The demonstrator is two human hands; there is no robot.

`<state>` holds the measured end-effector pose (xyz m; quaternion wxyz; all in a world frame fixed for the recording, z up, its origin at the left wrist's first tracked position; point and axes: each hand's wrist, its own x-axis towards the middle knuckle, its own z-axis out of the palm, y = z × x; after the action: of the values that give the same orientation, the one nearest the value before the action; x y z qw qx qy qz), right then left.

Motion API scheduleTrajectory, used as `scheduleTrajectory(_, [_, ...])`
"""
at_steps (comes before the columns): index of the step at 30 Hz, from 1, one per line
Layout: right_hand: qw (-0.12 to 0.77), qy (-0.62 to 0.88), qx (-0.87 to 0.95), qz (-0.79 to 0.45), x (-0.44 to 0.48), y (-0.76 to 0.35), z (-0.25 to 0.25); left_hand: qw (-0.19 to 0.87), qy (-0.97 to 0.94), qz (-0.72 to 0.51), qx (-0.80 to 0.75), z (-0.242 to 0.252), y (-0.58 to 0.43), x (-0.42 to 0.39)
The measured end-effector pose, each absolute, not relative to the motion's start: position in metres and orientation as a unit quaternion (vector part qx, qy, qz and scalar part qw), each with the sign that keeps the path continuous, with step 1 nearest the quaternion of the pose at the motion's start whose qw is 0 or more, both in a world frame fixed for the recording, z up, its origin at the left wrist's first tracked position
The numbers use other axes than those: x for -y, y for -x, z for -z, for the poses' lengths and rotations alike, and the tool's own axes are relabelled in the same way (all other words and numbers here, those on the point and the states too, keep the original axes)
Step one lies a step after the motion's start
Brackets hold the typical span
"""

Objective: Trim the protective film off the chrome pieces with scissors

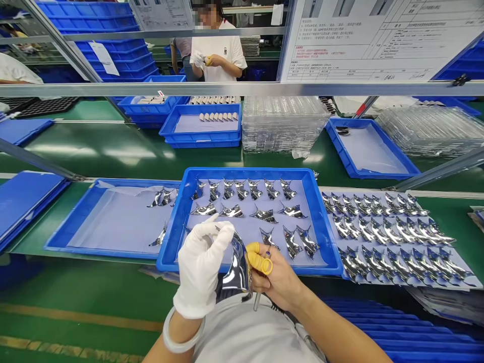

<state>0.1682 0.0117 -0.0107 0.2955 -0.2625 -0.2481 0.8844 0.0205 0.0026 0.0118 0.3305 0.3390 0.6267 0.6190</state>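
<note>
Currently, the chrome part (pixel 237 267) is in both hands, over the near rim of the central blue tray (pixel 249 173), on the side toward the wearer. The part is a thin, curved shell with a mirror finish; it is narrow at its upper end and widens to a flared lower end. Dark and bright reflections run along its length, and it is tilted, with the narrow end up and toward the left. The left hand (pixel 202 262), in a white glove, rises from below the tray with the wrist bent and the fingers curled; thumb and fingertips close in a narrow pinch at the upper end of the part. A white ring (pixel 184 335) encircles the left wrist. The right hand (pixel 274 275) enters from the lower right of the tray, with yellow finger covers (pixel 260 262) on its digits. It holds the right edge of the part and also a slim rod (pixel 257 301), whose visible end points downward. Similar parts (pixel 241 189) lie in rows inside the tray. Further rows of such parts (pixel 402 229) lie to the right of it, and a second blue tray (pixel 117 217) adjoins it on the left.
</note>
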Motion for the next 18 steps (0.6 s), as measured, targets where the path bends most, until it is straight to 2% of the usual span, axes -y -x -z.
scheduleTrajectory(10, [0.385,0.272,0.308,-0.826,-0.003,-0.167,0.004,0.396,-0.325,-0.619,-0.596,-0.009,-0.014,0.001])
scheduleTrajectory(18, [0.401,0.286,0.346,-0.799,0.001,-0.168,0.0,0.434,-0.312,-0.583,-0.612,-0.012,-0.015,-0.001])
